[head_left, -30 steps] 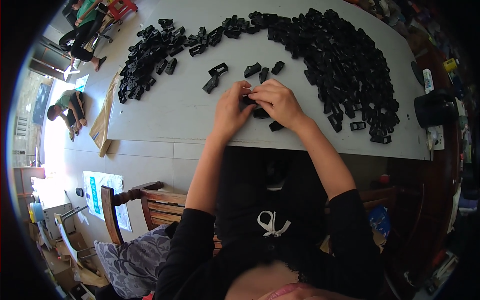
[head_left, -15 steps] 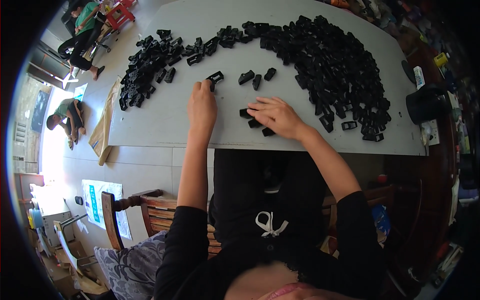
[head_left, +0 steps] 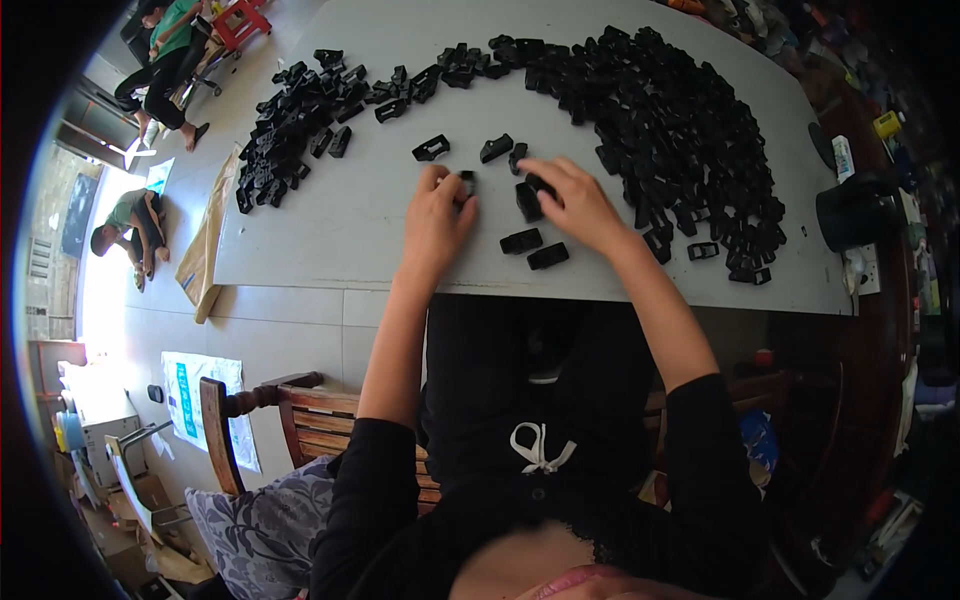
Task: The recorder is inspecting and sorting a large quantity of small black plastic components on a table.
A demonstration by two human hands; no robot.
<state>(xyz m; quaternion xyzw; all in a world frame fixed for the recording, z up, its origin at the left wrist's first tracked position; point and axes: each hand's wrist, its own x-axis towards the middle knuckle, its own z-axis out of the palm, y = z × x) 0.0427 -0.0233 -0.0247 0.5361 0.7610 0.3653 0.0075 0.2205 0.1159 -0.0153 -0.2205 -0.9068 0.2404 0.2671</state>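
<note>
My left hand (head_left: 437, 222) is over the near middle of the table, thumb and fingers closed on a small black plastic toy car body (head_left: 467, 183). To its right, my right hand (head_left: 582, 207) has its fingers bent around another black toy car body (head_left: 528, 203), partly hidden beneath them. Just beyond the fingers lie two loose bodies, one tilted (head_left: 518, 157) and one on its side (head_left: 496, 148). A further body (head_left: 432, 148) rests past my left hand. Nearer me, two bodies (head_left: 520, 241) (head_left: 548, 256) lie side by side.
A large heap of black car bodies (head_left: 680, 130) curves along the table's (head_left: 330, 250) right side, thinning into a smaller pile (head_left: 300, 120) at the left. A black mug-like container (head_left: 858, 212) stands at the right edge. Two people sit on the far left, away from the table.
My left hand has let go of one car body and moved right to another. My right hand has shifted right and away from me, leaving two bodies uncovered near the table's front.
</note>
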